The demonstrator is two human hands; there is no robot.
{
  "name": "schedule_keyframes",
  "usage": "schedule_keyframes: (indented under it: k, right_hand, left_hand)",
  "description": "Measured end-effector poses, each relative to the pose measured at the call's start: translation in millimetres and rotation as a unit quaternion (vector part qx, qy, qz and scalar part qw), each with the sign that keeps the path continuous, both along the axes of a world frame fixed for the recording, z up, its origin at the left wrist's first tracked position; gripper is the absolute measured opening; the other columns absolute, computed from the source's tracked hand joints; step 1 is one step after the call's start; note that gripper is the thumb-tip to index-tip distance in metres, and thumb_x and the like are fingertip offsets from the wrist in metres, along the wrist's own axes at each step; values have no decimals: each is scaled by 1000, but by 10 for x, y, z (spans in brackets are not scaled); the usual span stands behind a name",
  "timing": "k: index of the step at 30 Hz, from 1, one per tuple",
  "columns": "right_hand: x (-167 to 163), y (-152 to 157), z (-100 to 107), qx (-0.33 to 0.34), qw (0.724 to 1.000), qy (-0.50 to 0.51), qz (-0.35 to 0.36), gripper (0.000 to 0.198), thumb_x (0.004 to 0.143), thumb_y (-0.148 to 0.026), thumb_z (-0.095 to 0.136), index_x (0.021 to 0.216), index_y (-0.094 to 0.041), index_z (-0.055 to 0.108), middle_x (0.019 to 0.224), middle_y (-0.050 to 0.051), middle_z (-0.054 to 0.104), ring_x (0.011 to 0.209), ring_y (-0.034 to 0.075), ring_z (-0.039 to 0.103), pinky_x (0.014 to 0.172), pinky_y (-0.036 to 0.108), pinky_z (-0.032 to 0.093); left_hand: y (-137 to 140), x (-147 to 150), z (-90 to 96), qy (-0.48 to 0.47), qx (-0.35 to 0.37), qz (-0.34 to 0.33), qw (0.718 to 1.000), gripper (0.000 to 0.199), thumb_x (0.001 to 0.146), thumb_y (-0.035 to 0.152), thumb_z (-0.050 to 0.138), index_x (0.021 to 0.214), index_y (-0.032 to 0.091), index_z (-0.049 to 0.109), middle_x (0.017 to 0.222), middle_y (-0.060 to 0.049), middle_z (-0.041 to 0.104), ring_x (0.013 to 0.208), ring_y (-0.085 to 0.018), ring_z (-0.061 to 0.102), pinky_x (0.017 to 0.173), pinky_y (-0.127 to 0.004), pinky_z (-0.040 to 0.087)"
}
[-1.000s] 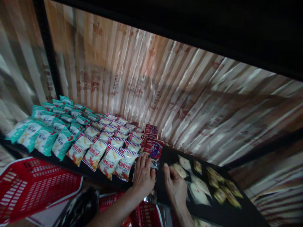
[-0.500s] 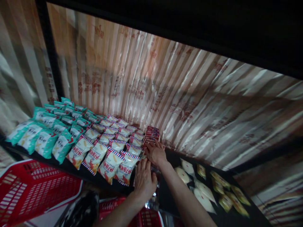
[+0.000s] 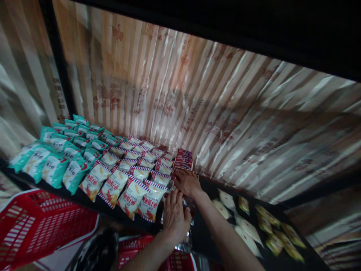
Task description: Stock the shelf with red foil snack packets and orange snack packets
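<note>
A row of small red packs (image 3: 183, 159) stands at the back of the black shelf, right beside the striped white snack bags (image 3: 132, 194). My right hand (image 3: 187, 183) lies over the front of this row with its fingers stretched out, covering part of it. Closer to me, my left hand (image 3: 175, 215) rests palm down with its fingers extended, next to the front striped bag. Beneath and beside it shows shiny dark and silvery wrapping (image 3: 184, 241); what it encloses is mostly hidden by my hands.
Teal snack bags (image 3: 55, 169) fill the shelf's left end. White round packs (image 3: 245, 229) and yellow-green packets (image 3: 282, 237) lie on the right. Below the front edge are a red basket (image 3: 56, 226) and another red basket (image 3: 134, 246). A dark upper shelf (image 3: 225, 22) hangs overhead.
More of the red packs show behind my right hand, which sits slightly farther right and lower. My left hand has shifted slightly right. The view has tilted a little.
</note>
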State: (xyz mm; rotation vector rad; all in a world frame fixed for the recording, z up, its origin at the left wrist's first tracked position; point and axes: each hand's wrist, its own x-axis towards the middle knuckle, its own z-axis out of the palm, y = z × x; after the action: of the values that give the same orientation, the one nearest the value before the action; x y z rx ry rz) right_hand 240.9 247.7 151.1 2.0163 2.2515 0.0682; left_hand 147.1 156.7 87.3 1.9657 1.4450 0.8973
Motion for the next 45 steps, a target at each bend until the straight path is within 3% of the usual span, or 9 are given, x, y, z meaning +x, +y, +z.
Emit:
schedule_keyframes:
  k: [12, 16, 23, 28, 33, 40, 45]
  right_hand:
    - [-52, 99, -51, -13, 999, 11, 37, 39, 86, -39, 45, 118, -21, 59, 133, 7, 55, 131, 29, 34, 105, 42, 22]
    - [-86, 125, -43, 9, 999, 33, 26, 40, 81, -34, 54, 116, -16, 58, 121, 12, 60, 121, 25, 46, 102, 37, 27]
    - [-44, 86, -44, 100, 991, 62, 70, 36, 82, -39, 57, 109, -15, 63, 130, 13, 55, 129, 28, 37, 106, 41, 27]
    - [43, -7, -28, 182, 964, 179, 76, 36, 92, -34, 38, 101, -16, 68, 117, 10, 63, 122, 22, 47, 106, 38, 33]
    - [211, -246, -101, 259, 925, 271, 54, 36, 91, -35, 38, 97, -17, 69, 110, 12, 66, 111, 22, 56, 100, 39, 42]
    - [371, -604, -240, 260, 927, 262, 56, 33, 90, -34, 42, 94, -18, 70, 109, 11, 68, 116, 24, 53, 100, 44, 43]
    - [289, -493, -156, 226, 945, 226, 65, 37, 92, -34, 37, 102, -19, 69, 117, 9, 65, 128, 24, 43, 103, 45, 39]
  left_hand:
    - [12, -44, 106, 12, -42, 29, 999, 50, 82, 19, 44, 131, 10, 47, 142, -11, 43, 132, -27, 36, 111, -45, 29]
    - [19, -45, 105, 25, -28, 39, 999, 49, 84, 19, 42, 132, 10, 47, 142, -11, 43, 131, -26, 37, 109, -44, 32]
    - [26, -46, 102, 37, -12, 46, 998, 49, 83, 20, 44, 132, 10, 48, 144, -13, 39, 131, -28, 38, 109, -44, 33]
    - [-4, -36, 10, 47, 25, 56, 997, 54, 84, 21, 42, 137, 9, 40, 146, -12, 37, 135, -26, 33, 111, -43, 30]
    - [-13, -46, 31, 57, 55, 41, 996, 52, 86, 23, 41, 136, 10, 42, 146, -12, 37, 135, -25, 31, 109, -41, 32]
    - [30, -37, 133, 77, 41, 41, 995, 49, 86, 24, 42, 133, 9, 46, 141, -14, 44, 131, -27, 39, 108, -44, 33]
    - [68, -42, 138, 71, 50, 37, 996, 49, 83, 21, 44, 130, 11, 49, 139, -13, 47, 129, -27, 41, 106, -45, 33]
